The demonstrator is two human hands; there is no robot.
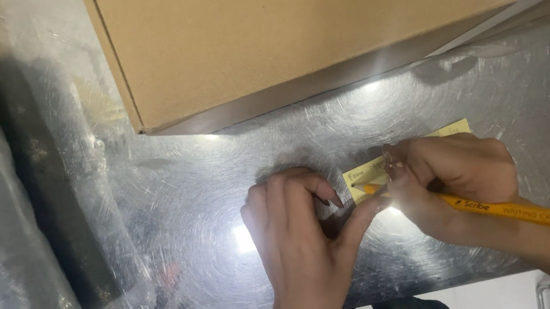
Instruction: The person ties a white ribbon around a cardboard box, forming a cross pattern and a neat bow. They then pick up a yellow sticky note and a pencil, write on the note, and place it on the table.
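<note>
steel table (181, 179): right hand (455, 185) grips pencil (514, 210).

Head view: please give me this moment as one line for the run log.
right hand: holds yellow pencil, tip on yellow note | left hand: steadies note edge | surface: metal table | behind: cardboard box

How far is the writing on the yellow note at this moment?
Done: some handwriting already shows on the yellow note. In hand: the right hand holds the yellow pencil with its tip on the note's left end, while the left hand steadies the note's edge. Left: most of the note is hidden under the hand, so I cannot tell.
</note>
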